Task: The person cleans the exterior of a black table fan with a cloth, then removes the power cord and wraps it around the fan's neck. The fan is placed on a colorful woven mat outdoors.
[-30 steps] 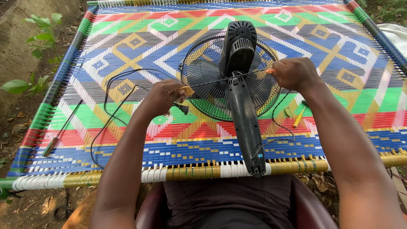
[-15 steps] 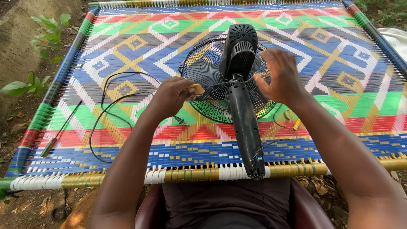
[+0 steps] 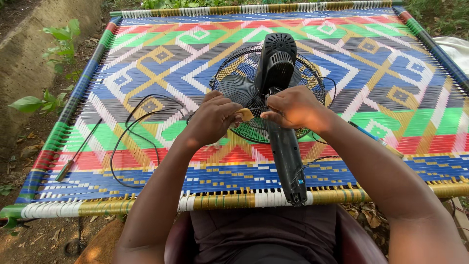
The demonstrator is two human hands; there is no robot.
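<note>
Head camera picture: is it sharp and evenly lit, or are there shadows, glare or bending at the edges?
Head view: soft daylight with only faint shadows and no glare; the black fan, left hand and right hand look sharp; the woven cot's rails bow outward toward the frame edges, a wide-lens distortion.

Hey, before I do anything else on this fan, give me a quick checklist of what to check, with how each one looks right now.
1. Fan lying steady, grille down, on the woven cot: ok.
2. Left hand gripping the small tan piece: ok.
3. Right hand on the fan's neck: ok.
4. Black cord loose beside the left arm, clear of both hands: ok.
5. Cord unplugged: cannot tell, its end is out of sight.
6. Blue-handled tool within reach, near the right forearm: ok.
</note>
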